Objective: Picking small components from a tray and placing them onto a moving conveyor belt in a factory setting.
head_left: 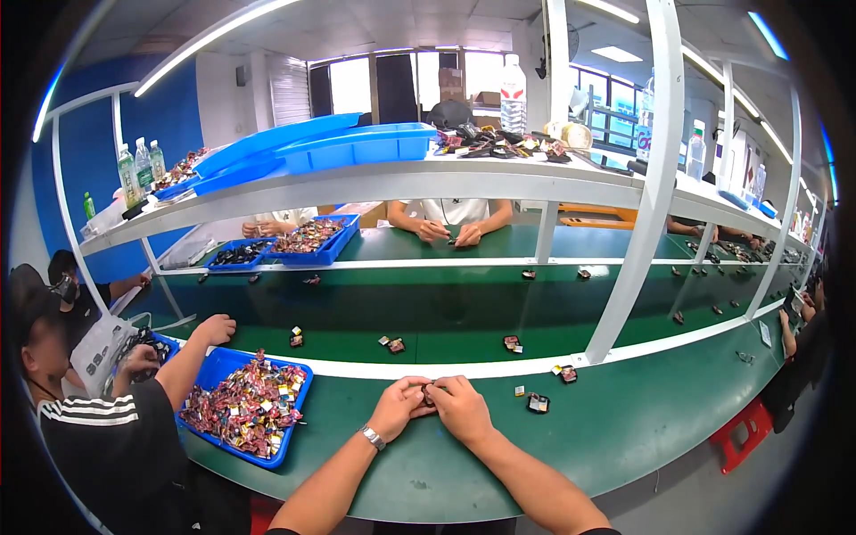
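Note:
Above the green worktable [374,481], my left hand [398,412] and my right hand [462,412] meet with fingertips pinched together. Between them is a small dark piece [429,398], mostly covered by the fingers, so its kind cannot be made out. To the right of my right hand lie a small black part with a pale face [538,403] and a little white-and-yellow piece [520,390]. A blue tray [283,453], heaped with small red, black and yellow parts [245,406], stands left of my left hand.
A white rail [464,368] and a slanted post [637,232] border the green conveyor belt [446,334], which carries scattered small parts. Overhead, a shelf [401,185] bears blue trays and bottles. A co-worker [107,446] reaches in at left; another person's hands [450,234] work across the belt.

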The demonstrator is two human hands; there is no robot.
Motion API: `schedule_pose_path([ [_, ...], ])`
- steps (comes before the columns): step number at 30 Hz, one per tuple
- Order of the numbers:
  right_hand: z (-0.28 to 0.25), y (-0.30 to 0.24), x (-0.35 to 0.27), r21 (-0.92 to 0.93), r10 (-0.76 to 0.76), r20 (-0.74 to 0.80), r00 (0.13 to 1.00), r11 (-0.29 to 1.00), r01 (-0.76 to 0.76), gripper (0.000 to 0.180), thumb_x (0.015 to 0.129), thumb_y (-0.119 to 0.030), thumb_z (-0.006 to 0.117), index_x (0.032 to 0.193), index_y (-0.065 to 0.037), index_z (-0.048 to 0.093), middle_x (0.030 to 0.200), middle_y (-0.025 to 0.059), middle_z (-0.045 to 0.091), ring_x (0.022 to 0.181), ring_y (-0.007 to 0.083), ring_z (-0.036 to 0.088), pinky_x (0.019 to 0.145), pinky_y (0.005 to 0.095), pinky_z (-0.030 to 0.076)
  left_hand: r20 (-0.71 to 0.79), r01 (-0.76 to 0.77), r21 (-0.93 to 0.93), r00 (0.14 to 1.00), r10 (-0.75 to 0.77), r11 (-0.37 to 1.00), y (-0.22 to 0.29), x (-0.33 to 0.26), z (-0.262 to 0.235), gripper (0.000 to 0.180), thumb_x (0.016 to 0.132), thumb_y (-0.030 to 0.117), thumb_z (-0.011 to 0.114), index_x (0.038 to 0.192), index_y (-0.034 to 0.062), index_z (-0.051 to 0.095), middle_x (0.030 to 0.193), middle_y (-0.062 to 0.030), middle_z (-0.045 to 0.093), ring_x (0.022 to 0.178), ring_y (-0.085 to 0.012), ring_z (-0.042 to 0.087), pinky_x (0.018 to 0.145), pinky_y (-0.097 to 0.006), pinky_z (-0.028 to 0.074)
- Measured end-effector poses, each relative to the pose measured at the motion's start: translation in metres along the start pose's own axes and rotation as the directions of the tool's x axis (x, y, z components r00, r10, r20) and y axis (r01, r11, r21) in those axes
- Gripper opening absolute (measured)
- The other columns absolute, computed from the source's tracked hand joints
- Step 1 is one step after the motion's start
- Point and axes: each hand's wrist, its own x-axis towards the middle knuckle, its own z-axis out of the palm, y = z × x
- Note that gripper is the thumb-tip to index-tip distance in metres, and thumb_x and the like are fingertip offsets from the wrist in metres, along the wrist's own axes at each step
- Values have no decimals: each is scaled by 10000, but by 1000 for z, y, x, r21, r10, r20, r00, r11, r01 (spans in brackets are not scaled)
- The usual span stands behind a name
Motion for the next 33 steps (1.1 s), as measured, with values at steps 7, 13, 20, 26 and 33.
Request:
schedule_pose_path([
  [7, 1, -1, 1, -32, -18, -6, 1000, 999, 18, 147, 735, -60, 674, 867, -123, 683, 892, 3, 624, 823, 197, 613, 634, 319, 544, 17, -18, -6, 1000, 18, 1000, -2, -1, 0, 240, 981, 68, 493, 1218, 32, 495, 1191, -119, 615, 1060, -209, 625, 934, -362, 531],
  [13, -1, 0, 3, 0, -42, -9, 999, 999, 42, 162, 728, -75, 672, 888, -93, 657, 951, 40, 601, 890, 222, 594, 704, 339, 533, -22, 14, 43, 1000, -13, 999, 0, 1, 3, 245, 978, 35, 470, 1221, 16, 490, 1201, -120, 609, 1071, -202, 616, 928, -351, 531],
  [20, 10, 0, 2, 177, 66, 19, 998, 982, -68, 226, 750, -108, 713, 971, -75, 676, 1090, 82, 601, 971, 275, 593, 790, 361, 528, -66, -16, -16, 998, 15, 1000, -2, 2, -3, 342, 974, 37, 454, 1314, 26, 421, 1255, -130, 577, 1082, -204, 610, 934, -379, 524],
  [26, 42, 84, 42, -8, 363, 11, 932, 932, -363, 239, 711, -116, 726, 934, -53, 671, 988, 130, 625, 955, 334, 601, 829, 417, 501, -60, -70, -40, 996, 67, 997, 3, 5, 4, 430, 978, 78, 471, 1389, 45, 350, 1436, -202, 416, 1256, -347, 498, 1004, -495, 475],
  [33, 15, 111, 58, -167, 438, 137, 888, 894, -415, 470, 741, -241, 762, 1143, -38, 626, 1142, 149, 615, 1082, 328, 574, 941, 416, 465, -19, -47, -46, 999, 46, 998, 2, 2, -5, 401, 972, 51, 476, 1359, 3, 382, 1402, -200, 458, 1216, -308, 536, 971, -441, 514],
])
